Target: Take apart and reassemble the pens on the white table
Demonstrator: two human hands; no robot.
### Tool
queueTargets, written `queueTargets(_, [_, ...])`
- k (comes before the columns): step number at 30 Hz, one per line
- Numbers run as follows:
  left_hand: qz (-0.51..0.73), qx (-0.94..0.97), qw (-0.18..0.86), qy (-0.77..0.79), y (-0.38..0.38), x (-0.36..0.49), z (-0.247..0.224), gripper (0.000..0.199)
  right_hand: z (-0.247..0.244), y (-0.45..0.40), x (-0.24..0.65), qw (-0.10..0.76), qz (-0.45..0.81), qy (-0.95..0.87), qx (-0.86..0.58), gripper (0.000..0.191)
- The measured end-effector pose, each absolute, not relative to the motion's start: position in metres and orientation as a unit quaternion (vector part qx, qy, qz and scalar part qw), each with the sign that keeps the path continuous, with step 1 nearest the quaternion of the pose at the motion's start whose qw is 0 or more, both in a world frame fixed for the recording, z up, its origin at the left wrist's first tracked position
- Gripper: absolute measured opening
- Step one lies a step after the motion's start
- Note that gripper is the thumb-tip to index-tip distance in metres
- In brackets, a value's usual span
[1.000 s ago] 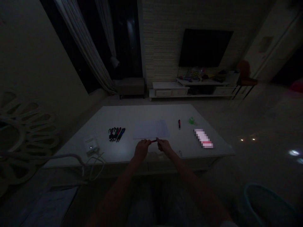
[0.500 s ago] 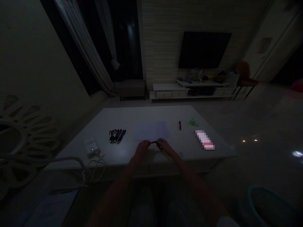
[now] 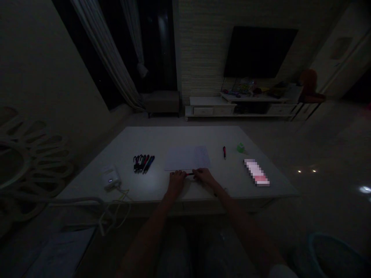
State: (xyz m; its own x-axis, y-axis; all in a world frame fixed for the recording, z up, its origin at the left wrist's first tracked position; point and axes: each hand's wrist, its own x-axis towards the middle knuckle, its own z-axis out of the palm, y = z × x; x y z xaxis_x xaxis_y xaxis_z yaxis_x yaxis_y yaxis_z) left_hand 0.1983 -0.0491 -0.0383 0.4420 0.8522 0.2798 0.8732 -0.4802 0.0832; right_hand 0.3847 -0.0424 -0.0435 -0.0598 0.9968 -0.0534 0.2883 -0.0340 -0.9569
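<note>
Between my hands, near the table's front edge, is a dark pen with a red part (image 3: 189, 174). The fingers of my left hand (image 3: 177, 182) are closed on its left end. My right hand (image 3: 203, 175) pinches its right end. Just beyond the hands lie white sheets of paper (image 3: 180, 156), with writing on the right-hand part. A small dark piece (image 3: 215, 194) and a small clear item (image 3: 226, 189) sit by my right wrist; I cannot make out their kind.
Several pens (image 3: 144, 164) lie in a row at left, beside a white box (image 3: 110, 177) with cables. To the right are a red and black pen (image 3: 224, 152), a green item (image 3: 240, 147) and a phone (image 3: 256, 172). All are on the white table (image 3: 185, 135).
The view has shifted slightly. My hands stay on the pen, the right hand turned a little flatter over its end. A small dark piece now shows by my right wrist.
</note>
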Motion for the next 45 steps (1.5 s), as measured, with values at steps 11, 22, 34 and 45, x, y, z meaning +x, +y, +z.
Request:
queueTargets(11, [-0.152,-0.844,0.049,-0.513,-0.051,0.199,-0.038,0.016,-0.051,-0.036,0.378,0.425,0.446,-0.576,-0.537,0.034])
queueTargets(22, [-0.157,-0.845,0.045,-0.51,-0.051,0.199,-0.039,0.016,-0.047,-0.038,0.378,0.408,0.447,-0.581,-0.544,0.032])
queueTargets(34, [-0.16,-0.844,0.043,-0.511,-0.051,0.199,-0.037,0.019,-0.044,-0.037,0.375,0.416,0.497,-0.528,-0.549,0.031])
queueTargets(45, [-0.158,-0.846,0.047,-0.507,-0.05,0.198,-0.038,0.019,-0.042,-0.038,0.376,0.419,0.485,-0.519,-0.565,0.033])
